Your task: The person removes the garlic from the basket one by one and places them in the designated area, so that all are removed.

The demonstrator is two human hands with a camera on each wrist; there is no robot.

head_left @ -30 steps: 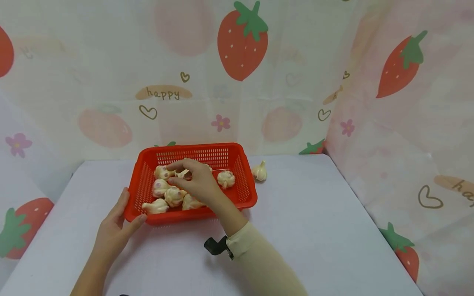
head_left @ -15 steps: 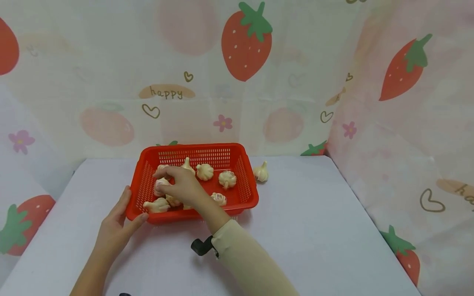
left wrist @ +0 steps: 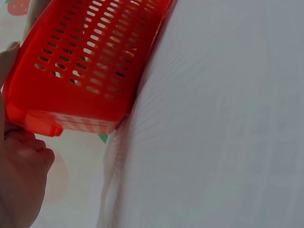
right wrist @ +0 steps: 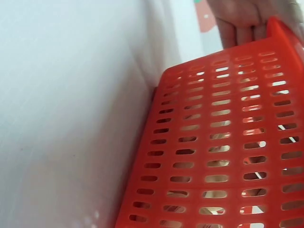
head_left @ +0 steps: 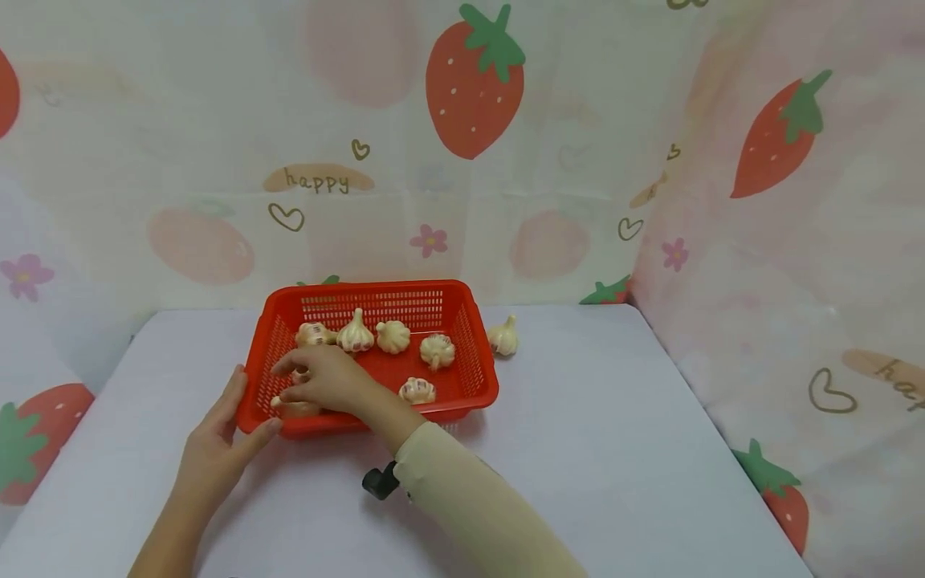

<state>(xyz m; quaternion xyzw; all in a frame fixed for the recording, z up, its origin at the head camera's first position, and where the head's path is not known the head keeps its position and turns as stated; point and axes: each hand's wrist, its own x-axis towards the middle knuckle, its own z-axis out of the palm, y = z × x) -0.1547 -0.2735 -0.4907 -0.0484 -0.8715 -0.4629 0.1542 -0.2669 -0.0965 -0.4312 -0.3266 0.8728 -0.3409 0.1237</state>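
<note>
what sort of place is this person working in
Probably a small staged tabletop corner, though the wider room isn't shown: a white-covered table stands against strawberry-printed sheeting, with a red basket of garlic bulbs on it.

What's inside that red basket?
The red basket holds garlic bulbs: three along the back, one at right, one near the front. The person's right grip partly hides the front left; more bulbs peek out there, too covered to count.
</note>
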